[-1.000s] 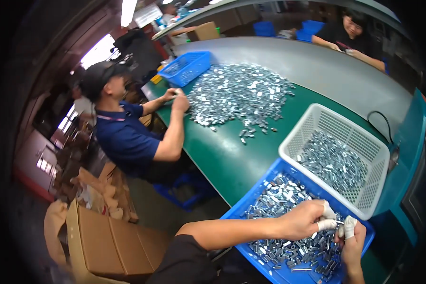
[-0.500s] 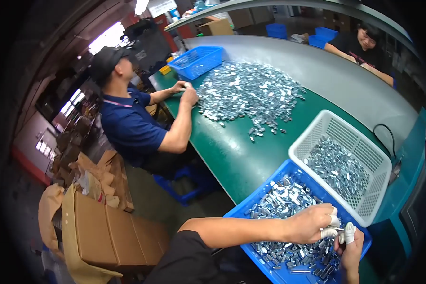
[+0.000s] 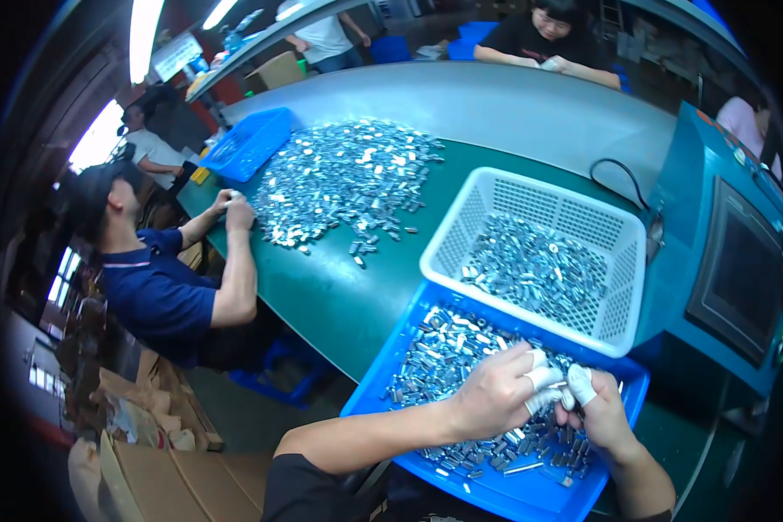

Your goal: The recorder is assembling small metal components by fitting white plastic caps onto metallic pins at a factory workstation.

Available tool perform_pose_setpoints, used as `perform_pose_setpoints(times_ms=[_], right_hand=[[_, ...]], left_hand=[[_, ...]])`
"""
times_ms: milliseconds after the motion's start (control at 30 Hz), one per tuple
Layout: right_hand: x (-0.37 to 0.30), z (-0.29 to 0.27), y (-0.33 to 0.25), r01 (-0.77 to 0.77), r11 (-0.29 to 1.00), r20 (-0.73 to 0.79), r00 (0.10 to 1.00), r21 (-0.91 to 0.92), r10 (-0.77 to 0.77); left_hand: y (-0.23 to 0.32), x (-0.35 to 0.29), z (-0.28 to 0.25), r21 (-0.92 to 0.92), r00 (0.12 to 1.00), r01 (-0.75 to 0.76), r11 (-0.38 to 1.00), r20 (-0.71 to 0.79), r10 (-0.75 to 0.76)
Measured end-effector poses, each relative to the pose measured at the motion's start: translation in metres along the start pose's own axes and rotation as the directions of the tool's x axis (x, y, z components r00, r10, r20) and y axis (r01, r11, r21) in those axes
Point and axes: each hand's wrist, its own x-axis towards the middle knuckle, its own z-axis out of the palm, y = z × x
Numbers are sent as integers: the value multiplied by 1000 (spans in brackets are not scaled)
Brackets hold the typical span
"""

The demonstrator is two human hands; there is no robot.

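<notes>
My left hand point(image 3: 500, 391) and my right hand point(image 3: 602, 416) meet above a blue plastic tray point(image 3: 367, 390). White covers sleeve several of my fingertips. The fingers of both hands are closed and pinched together, tip to tip; whatever they hold is too small and hidden to make out. Beneath them the tray bears many small, shiny metal cylindrical pieces point(image 3: 435, 348), strewn loosely. Just beyond, touching the tray's far side, stands a white perforated basket point(image 3: 622, 317) with more of the same metal pieces point(image 3: 539, 265) in it.
A big heap of metal pieces point(image 3: 348, 174) covers the far end of the green table point(image 3: 322, 304), beside a blue basket point(image 3: 250, 143). A co-worker point(image 3: 161, 287) sits at the left edge. A teal machine with a screen point(image 3: 735, 270) stands right. Cardboard boxes point(image 3: 165, 478) lie lower left.
The view has swung to the right, so the table and co-worker sit farther left and the teal machine shows more. My hands stay together over the tray; the metal piece seen between them is now hidden.
</notes>
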Motion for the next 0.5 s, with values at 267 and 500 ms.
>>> perform_pose_setpoints(times_ms=[267,500], right_hand=[[15,-5,-2,-89,857,143,990,508,18],[13,-10,-3,-260,817,244,958,515,150]], left_hand=[[-1,9,-14,-179,939,329,927,-42,-342],[0,13,-2,-196,978,193,961,-38,-204]])
